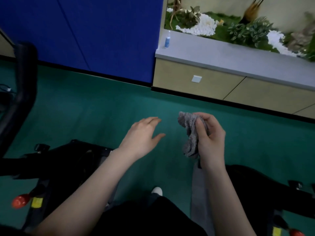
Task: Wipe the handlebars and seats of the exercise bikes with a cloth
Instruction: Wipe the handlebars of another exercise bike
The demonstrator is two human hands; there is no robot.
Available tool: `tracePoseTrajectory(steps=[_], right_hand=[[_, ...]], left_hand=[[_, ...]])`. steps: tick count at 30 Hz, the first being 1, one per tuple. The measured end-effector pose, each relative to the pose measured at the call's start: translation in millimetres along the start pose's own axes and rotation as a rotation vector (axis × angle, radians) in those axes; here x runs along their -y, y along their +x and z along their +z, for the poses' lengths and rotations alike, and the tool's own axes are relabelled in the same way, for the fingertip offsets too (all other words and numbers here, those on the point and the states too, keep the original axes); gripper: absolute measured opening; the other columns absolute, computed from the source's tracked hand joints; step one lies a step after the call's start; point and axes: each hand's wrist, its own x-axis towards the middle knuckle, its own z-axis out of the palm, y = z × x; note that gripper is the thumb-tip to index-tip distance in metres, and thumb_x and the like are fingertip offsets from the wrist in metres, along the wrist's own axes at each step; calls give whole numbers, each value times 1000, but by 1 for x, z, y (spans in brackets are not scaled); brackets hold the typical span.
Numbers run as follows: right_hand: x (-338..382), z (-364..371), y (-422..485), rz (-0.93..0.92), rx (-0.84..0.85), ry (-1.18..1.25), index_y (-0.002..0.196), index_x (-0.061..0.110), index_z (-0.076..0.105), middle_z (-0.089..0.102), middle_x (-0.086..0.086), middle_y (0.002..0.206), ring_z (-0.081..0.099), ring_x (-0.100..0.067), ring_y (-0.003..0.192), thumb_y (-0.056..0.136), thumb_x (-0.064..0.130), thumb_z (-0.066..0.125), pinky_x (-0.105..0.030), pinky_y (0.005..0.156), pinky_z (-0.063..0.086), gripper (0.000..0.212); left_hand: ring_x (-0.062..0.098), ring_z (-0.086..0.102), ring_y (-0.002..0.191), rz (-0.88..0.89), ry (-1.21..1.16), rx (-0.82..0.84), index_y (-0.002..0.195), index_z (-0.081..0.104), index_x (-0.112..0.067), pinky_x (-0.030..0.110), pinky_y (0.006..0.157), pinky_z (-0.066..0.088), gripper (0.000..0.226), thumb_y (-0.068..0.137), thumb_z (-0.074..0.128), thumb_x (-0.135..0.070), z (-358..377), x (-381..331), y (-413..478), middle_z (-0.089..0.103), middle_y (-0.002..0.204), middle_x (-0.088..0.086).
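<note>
Closest to me, at six o'clock, the white toe of my shoe pokes out on the green floor. At seven o'clock stands the black frame of one exercise bike, with a red knob and a yellow label low on it; a dark curved bar, blurred, rises at nine o'clock. A second bike lies dark at four o'clock.

Both my forearms reach forward over the floor between the two bikes. My left hand hangs palm down, fingers straight and loosely spread, thumb out, holding nothing. Just beside it, toward one o'clock, my right hand is curled round the grey cloth, thumb pinching it against the fingers; the cloth is bunched up, its ends sticking out above and below my fist, touching neither bike.

Further off, a blue wall fills eleven o'clock. At one o'clock runs a grey ledge over pale wooden panels, a small spray bottle upright at its left end. Behind the ledge lie green plants and white pebbles.
</note>
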Motion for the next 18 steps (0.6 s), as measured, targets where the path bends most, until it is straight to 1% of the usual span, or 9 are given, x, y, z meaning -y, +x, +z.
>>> tracePoseTrajectory(steps=[2, 5, 6, 10, 15, 18], right_hand=[[-12, -21, 8, 41, -21, 8, 89, 22, 64, 68, -5, 92, 63, -15, 86, 96, 4, 51, -31, 80, 50, 23], [-25, -41, 20, 90, -37, 20, 88, 22, 65, 68, 2, 87, 62, -8, 81, 96, 4, 52, -21, 73, 49, 24], [-28, -44, 25, 99, -32, 20, 88, 21, 64, 67, 3, 86, 61, -7, 80, 96, 3, 51, -20, 73, 48, 24], [-37, -38, 52, 93, 27, -7, 87, 22, 63, 66, 3, 86, 61, -7, 81, 96, 2, 51, -21, 76, 48, 26], [-47, -7, 88, 118, 82, -18, 86, 24, 63, 66, 4, 85, 61, -8, 81, 95, 1, 50, -22, 77, 48, 28], [-50, 18, 118, 143, 73, -15, 86, 23, 62, 66, 0, 85, 61, -12, 82, 96, 1, 49, -30, 79, 49, 28]], left_hand=[[18, 36, 135, -26, 19, 24, 142, 39, -18, 30, 110, 24, 55, 94, 49, -44, 10, -6, 8, 41, 147, -2], [18, 37, 133, -73, 38, 38, 140, 41, -17, 31, 108, 25, 54, 94, 50, -44, 18, -7, 17, 45, 144, 0], [19, 37, 133, -88, 50, 41, 140, 41, -16, 31, 107, 25, 55, 94, 50, -44, 19, -5, 20, 45, 143, 1], [20, 36, 133, -178, 73, 42, 139, 43, -16, 32, 107, 25, 55, 93, 50, -46, 16, 10, 34, 46, 143, 1], [21, 36, 133, -276, 48, 34, 139, 43, -15, 35, 108, 26, 57, 93, 50, -47, 8, 40, 66, 45, 144, 2], [21, 35, 135, -293, 29, 36, 141, 41, -15, 35, 109, 26, 58, 93, 49, -47, 4, 60, 95, 42, 146, 2]])
